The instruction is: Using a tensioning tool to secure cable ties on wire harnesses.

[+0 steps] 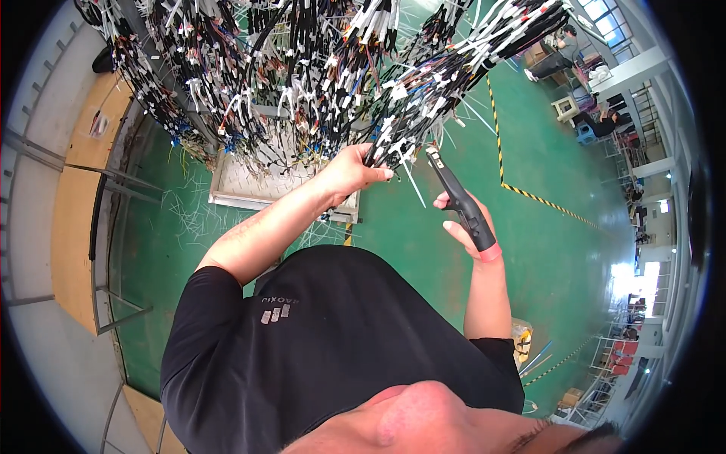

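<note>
Head view, looking down past a black shirt (pixel 325 340) to a green floor (pixel 423 242). I see the left hand (pixel 352 172) raised, its fingers (pixel 378 174) curled shut around a bundle of black wires (pixel 423 113) dotted with white cable ties (pixel 393 91); the bundle runs up and right from the grip toward the upper edge of the view. More wire looms (pixel 249 83) hang in a dense mass above and to the left, over a pale shallow tray (pixel 249 189) on the floor with loose white tie offcuts scattered around it. The right hand (pixel 469 223) holds a black cutting tool with a red-tipped handle (pixel 465 208), fingers wrapped closed on the handle; the tool's tip points up, just beside the lower end of the bundle, whether touching I cannot tell. A yellow-black striped line (pixel 541 198) crosses the floor to the right. Seated people (pixel 597 117) are far off at upper right
</note>
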The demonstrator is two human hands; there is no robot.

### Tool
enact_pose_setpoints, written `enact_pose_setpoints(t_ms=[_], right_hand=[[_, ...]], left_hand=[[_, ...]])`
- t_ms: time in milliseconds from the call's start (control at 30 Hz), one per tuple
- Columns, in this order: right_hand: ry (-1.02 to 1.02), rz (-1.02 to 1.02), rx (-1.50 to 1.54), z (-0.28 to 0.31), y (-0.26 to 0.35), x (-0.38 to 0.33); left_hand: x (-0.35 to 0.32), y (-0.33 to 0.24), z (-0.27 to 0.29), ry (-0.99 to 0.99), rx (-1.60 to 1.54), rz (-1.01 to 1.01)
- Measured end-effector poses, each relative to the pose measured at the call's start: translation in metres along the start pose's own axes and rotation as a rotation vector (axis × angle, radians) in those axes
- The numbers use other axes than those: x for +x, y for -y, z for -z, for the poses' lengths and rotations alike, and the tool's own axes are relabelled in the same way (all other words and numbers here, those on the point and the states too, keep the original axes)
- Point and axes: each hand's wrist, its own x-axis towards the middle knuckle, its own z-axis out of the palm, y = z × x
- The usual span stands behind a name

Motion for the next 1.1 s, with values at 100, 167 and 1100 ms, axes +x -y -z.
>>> enact_pose_setpoints(t_ms=[100, 167, 1100], right_hand=[[0.094, 0.030, -0.184, -0.004, 0.017, 0.019], [0.164, -0.008, -0.253, -0.002, 0.016, 0.029], [0.121, -0.050, -0.102, -0.028, 0.010, 0.015]], left_hand=[[0.000, 0.000, 0.008, 0.006, 0.132, -0.069], [0.000, -0.001, 0.009, 0.015, 0.149, -0.093], [-0.013, -0.012, 0.006, -0.045, 0.609, -0.205]])
